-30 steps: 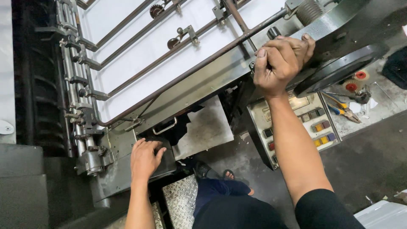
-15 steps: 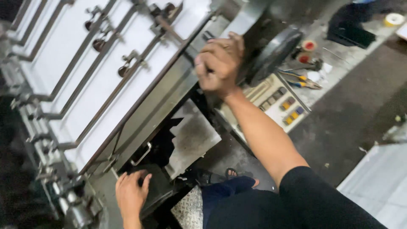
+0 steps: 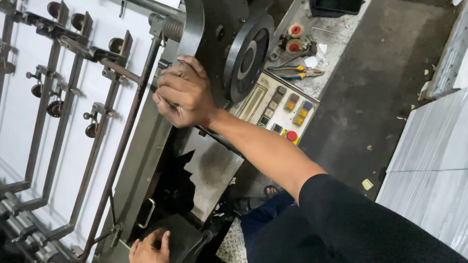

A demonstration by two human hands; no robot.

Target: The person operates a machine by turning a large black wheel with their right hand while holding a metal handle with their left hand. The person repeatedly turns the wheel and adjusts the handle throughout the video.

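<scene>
The right hand (image 3: 184, 92) is clenched on a metal bar (image 3: 161, 65) at the machine's side edge, just beside the black wheel (image 3: 247, 54). The left hand (image 3: 148, 247) lies flat, fingers spread, on a dark plate (image 3: 178, 234) at the machine's bottom edge. Nearby, open floor (image 3: 375, 87) lies right of the button panel (image 3: 280, 109).

A single view is given, taken from a camera worn on the person's head. The scene is looked down on steeply and at a tilt, so that the machine frame (image 3: 141, 146) runs diagonally. The right hand (image 3: 183, 92) is seen close, at arm's length; the left hand (image 3: 148, 247) is cut by the lower edge. The floor (image 3: 370, 97) is seen farther below.
</scene>
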